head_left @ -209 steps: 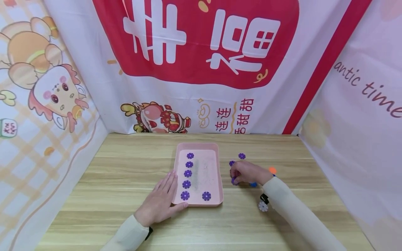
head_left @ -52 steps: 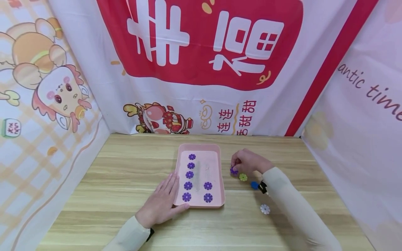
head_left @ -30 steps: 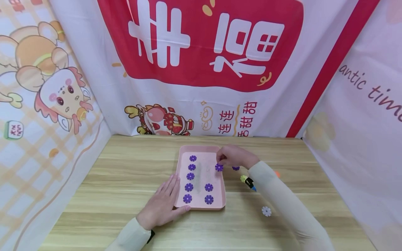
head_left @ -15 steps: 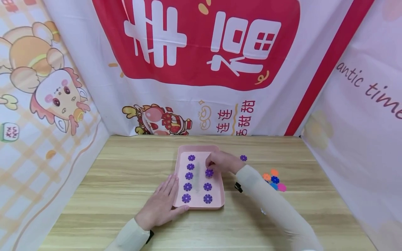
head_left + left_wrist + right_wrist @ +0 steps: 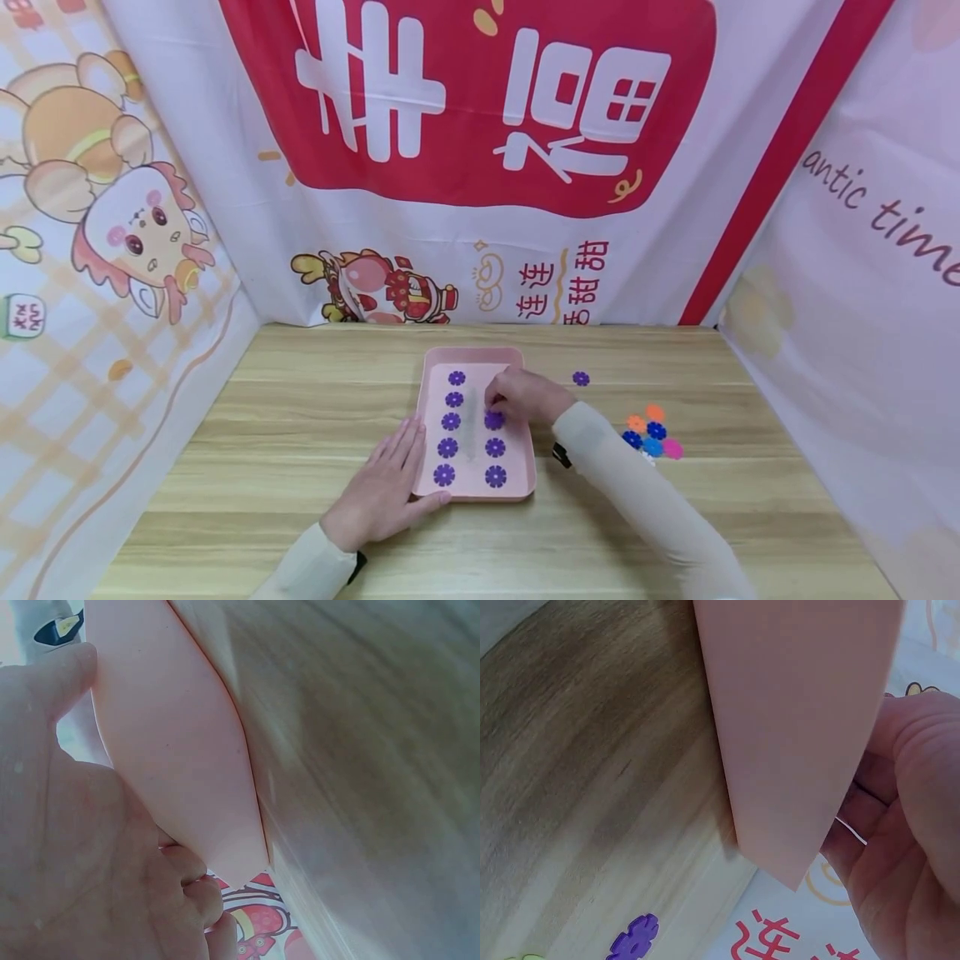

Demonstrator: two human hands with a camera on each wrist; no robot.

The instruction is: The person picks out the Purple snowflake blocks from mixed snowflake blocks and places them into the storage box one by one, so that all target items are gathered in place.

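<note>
A pink tray (image 5: pixel 480 492) lies on the wooden table. Inside, purple flower-shaped discs (image 5: pixel 447 447) form a left column of several and a shorter right column. My right hand (image 5: pixel 528 395) reaches over the tray's right wall, its fingertips pinching a purple disc (image 5: pixel 493 421) low at the top of the right column. My left hand (image 5: pixel 378 483) rests on the tray's left rim with fingers extended and the thumb at the near corner. The left wrist view shows that hand (image 5: pixel 90 855) against the tray wall (image 5: pixel 172 735). In the right wrist view the tray wall hides the fingertips of my hand (image 5: pixel 907 825).
One purple disc (image 5: pixel 581 378) lies on the table right of the tray. Farther right is a loose cluster with orange (image 5: pixel 655 412), dark blue (image 5: pixel 656 430), light blue (image 5: pixel 652 447) and pink (image 5: pixel 672 448) discs, partly behind my sleeve. Printed curtains stand at the back and sides.
My right hand has carried a purple disc left from the table into the tray and lowered it. A second disc joined the right column earlier. The left hand stays in place.
</note>
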